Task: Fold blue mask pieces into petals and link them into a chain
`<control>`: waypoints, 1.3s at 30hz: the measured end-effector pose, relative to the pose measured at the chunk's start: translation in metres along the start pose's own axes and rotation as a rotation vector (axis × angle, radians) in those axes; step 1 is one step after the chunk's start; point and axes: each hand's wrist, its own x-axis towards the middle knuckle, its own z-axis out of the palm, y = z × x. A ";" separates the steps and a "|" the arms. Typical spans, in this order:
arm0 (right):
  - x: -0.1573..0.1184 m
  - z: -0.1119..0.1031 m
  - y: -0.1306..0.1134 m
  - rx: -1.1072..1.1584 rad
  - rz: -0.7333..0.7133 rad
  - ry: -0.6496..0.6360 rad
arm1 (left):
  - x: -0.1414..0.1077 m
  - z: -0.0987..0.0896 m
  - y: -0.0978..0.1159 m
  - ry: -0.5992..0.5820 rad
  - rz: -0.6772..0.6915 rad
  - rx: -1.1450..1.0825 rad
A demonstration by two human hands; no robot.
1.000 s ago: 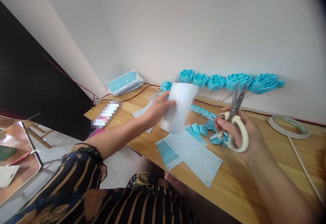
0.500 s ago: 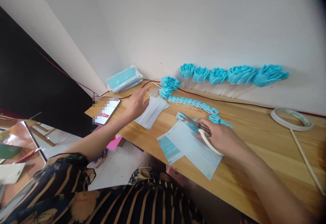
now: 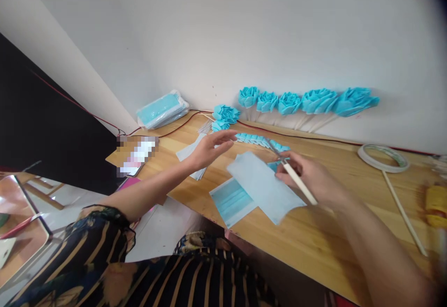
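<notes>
My right hand (image 3: 310,176) is closed on a pair of scissors (image 3: 293,178) with white handles, the blades pointing up and left. A pale mask sheet (image 3: 267,186) lies under and beside the right fingertips; its near right corner is curled up. I cannot tell whether those fingers also pinch it. Partly beneath it is a blue pleated face mask (image 3: 232,200), flat on the table. My left hand (image 3: 213,147) hovers with fingers stretched to the right, holding nothing. Below it, a stack of pale mask sheets (image 3: 190,148) is partly hidden by the hand and wrist.
A curved row of folded blue pieces (image 3: 253,138) lies beyond my hands. Several blue fabric flowers (image 3: 289,103) lean on the wall. A tape roll (image 3: 383,158) and a stick (image 3: 403,211) lie right; a phone (image 3: 143,153) and bagged masks (image 3: 162,109) are left.
My left hand has moved right and slightly nearer, over the stack. The right hand has turned the scissors more upright. The pale sheet has shifted and its corner has lifted. The view has swung slightly right.
</notes>
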 end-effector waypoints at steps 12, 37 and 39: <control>-0.004 -0.019 -0.006 0.637 -0.009 0.326 | 0.035 0.087 0.008 -0.249 -0.319 -0.684; 0.002 -0.001 -0.005 0.486 0.048 0.394 | 0.033 0.081 0.005 -0.113 -0.256 -0.652; 0.002 0.003 -0.005 0.456 0.015 0.383 | 0.032 0.083 0.006 -0.169 -0.319 -0.765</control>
